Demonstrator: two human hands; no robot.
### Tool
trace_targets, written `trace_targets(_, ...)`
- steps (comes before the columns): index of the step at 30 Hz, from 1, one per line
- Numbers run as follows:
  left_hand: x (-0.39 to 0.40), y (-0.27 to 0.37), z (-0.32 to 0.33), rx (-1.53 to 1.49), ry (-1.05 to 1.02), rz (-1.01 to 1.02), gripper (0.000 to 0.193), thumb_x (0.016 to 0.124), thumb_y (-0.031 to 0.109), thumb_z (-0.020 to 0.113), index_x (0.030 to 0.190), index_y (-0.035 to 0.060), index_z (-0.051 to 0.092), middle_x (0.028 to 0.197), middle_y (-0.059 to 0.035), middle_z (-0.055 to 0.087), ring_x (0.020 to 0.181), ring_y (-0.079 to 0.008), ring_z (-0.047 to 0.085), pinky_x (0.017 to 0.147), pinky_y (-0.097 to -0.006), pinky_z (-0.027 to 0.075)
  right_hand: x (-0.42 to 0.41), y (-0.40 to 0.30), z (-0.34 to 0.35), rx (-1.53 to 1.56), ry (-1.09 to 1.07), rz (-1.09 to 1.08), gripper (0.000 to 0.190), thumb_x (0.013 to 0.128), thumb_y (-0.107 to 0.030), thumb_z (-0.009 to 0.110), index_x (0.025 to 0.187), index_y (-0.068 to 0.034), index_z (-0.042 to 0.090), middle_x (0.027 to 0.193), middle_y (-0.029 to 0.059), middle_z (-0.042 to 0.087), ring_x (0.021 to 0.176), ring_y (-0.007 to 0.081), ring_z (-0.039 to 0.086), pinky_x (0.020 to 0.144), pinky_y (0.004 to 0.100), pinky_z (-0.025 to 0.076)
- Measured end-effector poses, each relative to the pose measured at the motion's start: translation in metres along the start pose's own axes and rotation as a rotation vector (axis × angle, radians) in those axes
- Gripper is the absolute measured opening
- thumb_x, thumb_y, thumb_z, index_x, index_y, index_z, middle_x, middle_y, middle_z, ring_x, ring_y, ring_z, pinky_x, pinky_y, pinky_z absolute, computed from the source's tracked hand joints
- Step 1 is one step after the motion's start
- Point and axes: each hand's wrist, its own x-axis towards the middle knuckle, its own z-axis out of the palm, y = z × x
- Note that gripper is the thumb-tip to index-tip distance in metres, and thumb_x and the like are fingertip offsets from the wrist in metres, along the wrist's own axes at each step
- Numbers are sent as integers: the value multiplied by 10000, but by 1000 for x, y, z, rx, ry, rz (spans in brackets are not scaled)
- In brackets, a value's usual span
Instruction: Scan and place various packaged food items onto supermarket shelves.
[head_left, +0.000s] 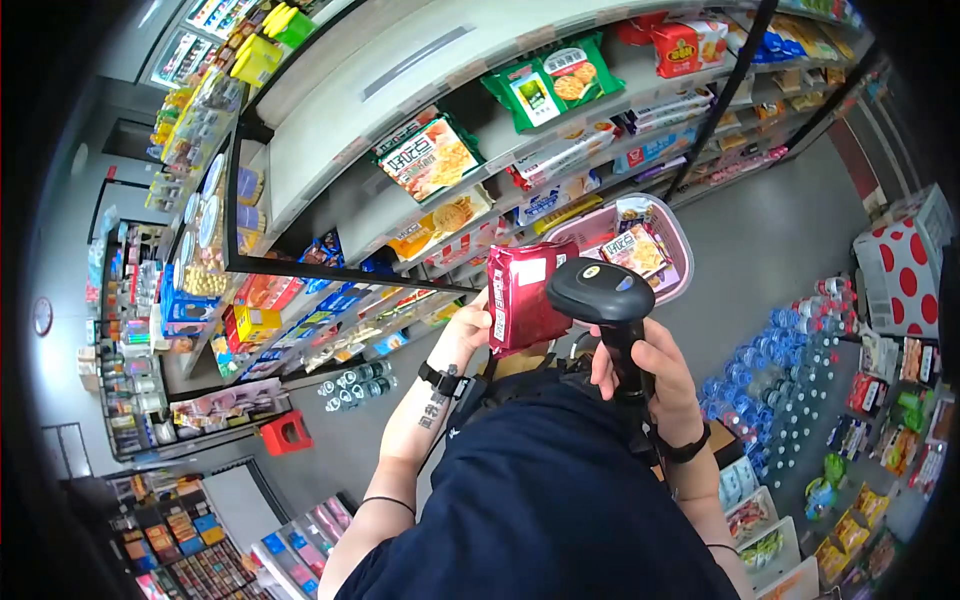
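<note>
My left hand (471, 328) grips a dark red snack packet (525, 300) by its left edge, with white print and a pale label facing up. In my right hand (660, 367) is a black handheld barcode scanner (604, 294), held upright by its handle. The scanner's head overlaps the packet's right side in the picture. Behind both, a pink plastic basket (681, 251) stands on the floor, holding several packaged snacks, among them a boxy cracker packet (636, 251). The scanner hides part of the basket.
Store shelves (337, 165) run across ahead, bearing a green cracker packet (553, 81), a biscuit packet (429, 157) and other snacks. Bottled water (750, 367) is grouped on the floor at right, more bottles (356, 386) at left. A red stool (286, 433) stands lower left, a dotted carton (898, 277) far right.
</note>
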Motion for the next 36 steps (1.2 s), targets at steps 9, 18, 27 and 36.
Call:
trace_targets(9,0,14,-4,35,87,13,1052,666,20,800,1597,52,314,1519,-196,520,1370,-363,542,1166,-517,422,17,4,7,87,20,35,584,985,-423,620,1309,54,531,916,203,702,659,201,676,649,285,550)
trace_targets(18,-4,27,-12,23,98,10,1092,643,39,824,1602,49,302,1529,-181,506,1378,-318,535,1158,-479,425,43,0,6,158,-21,79,605,992,-430,618,1321,69,527,912,205,707,644,212,678,609,287,548)
trace_targets(27,-19,34,-17,-2,125,66,1126,626,57,849,1605,44,292,1537,-170,494,1393,-296,516,1174,-455,400,58,-9,14,64,14,126,611,985,-442,623,1303,72,535,890,193,706,636,206,669,600,283,539)
trace_targets(36,-29,34,-16,-18,146,118,1162,609,75,874,1608,38,281,1546,-159,483,1408,-273,496,1190,-431,374,67,-7,25,26,-5,149,615,979,-459,625,1294,64,544,860,178,697,633,199,658,604,284,528)
